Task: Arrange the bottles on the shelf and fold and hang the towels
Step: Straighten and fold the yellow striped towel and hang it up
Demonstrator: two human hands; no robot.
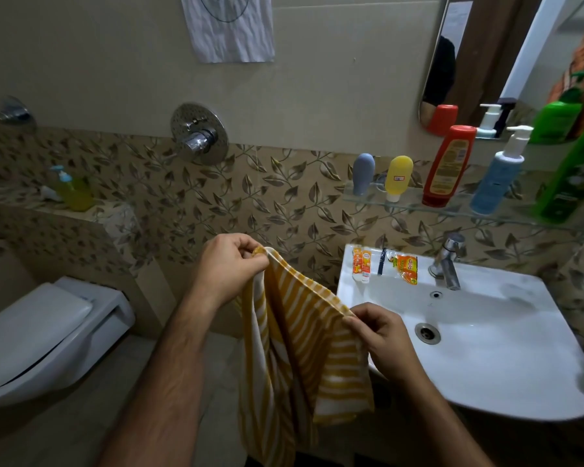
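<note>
Between both hands | striped towel point(297, 335) hangs (top edge taut) | left hand point(231, 266), right hand point(380, 337) pinching corners

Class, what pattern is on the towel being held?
Yellow and white stripes on the towel, seen in the head view.

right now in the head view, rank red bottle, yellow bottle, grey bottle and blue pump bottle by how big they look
1. red bottle and blue pump bottle: alike in height, and the pump bottle stands nearer, so unranked
2. yellow bottle
3. grey bottle, slightly smaller than the yellow
</note>
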